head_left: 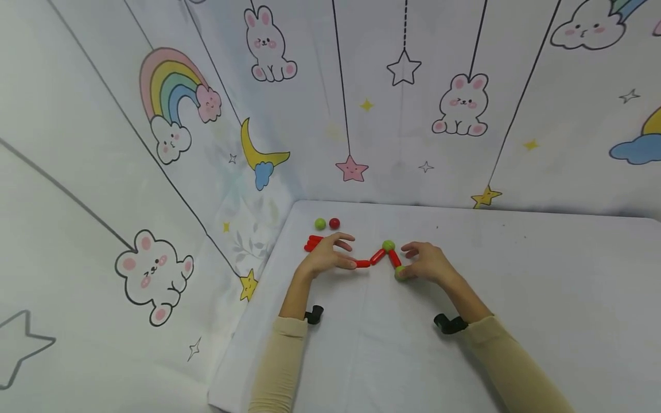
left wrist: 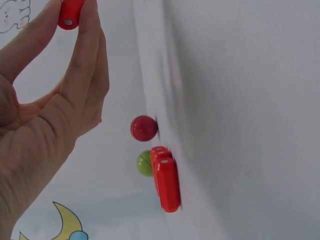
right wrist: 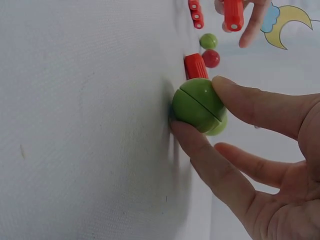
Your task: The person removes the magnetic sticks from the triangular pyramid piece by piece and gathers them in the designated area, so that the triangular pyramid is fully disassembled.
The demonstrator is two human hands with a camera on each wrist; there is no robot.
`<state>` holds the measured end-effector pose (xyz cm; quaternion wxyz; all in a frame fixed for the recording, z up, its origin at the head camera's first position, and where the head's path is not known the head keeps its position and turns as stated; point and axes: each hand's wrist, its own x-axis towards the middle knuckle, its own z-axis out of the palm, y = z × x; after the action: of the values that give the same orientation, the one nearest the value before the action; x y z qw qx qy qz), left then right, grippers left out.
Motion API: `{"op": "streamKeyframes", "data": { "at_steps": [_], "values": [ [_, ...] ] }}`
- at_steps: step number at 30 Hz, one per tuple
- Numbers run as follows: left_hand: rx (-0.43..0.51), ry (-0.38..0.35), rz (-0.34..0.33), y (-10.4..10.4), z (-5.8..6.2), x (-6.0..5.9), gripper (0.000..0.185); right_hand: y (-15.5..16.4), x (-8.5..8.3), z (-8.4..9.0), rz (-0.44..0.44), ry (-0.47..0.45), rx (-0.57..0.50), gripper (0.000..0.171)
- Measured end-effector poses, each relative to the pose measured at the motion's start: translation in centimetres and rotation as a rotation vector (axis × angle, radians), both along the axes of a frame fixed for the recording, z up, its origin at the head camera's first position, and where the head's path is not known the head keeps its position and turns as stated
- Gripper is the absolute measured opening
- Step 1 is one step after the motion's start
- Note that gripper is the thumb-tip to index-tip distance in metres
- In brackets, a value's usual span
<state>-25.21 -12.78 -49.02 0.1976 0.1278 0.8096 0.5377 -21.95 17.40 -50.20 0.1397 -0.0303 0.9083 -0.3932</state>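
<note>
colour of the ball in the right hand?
Green. The ball pinched by the right hand shows best in the right wrist view.

My left hand [left wrist: 40, 120] fills the left side of the frame, with my fingers [left wrist: 87, 75] raised toward the top edge. Between my thumb and fingertips I pinch a red rod [left wrist: 70, 12], its flat end with a small pale dot facing the camera. Off to the right, on the white tabletop [left wrist: 240, 100], sits a red ball [left wrist: 143, 128], and just beside it a green ball [left wrist: 144, 163]. Next to the green one lies a stack of red rods [left wrist: 166, 182], probably three, though they overlap.
</note>
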Motion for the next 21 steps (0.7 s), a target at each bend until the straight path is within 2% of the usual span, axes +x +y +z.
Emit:
{"op": "streamKeyframes", "data": {
  "at_steps": [8,13,21],
  "values": [
    [0.04,0.024,0.054,-2.4,0.4,0.0,0.066,0.2,0.1,0.1,0.018,0.015,0.002,0.068],
    [0.024,0.064,0.074,-4.1,0.2,-0.2,0.064,0.3,0.1,0.2,0.018,0.021,0.0,0.068],
    [0.022,0.055,0.147,-6.8,0.0,-0.3,0.07,0.0,0.1,0.0,0.02,0.025,-0.004,0.065]
  ]
}}
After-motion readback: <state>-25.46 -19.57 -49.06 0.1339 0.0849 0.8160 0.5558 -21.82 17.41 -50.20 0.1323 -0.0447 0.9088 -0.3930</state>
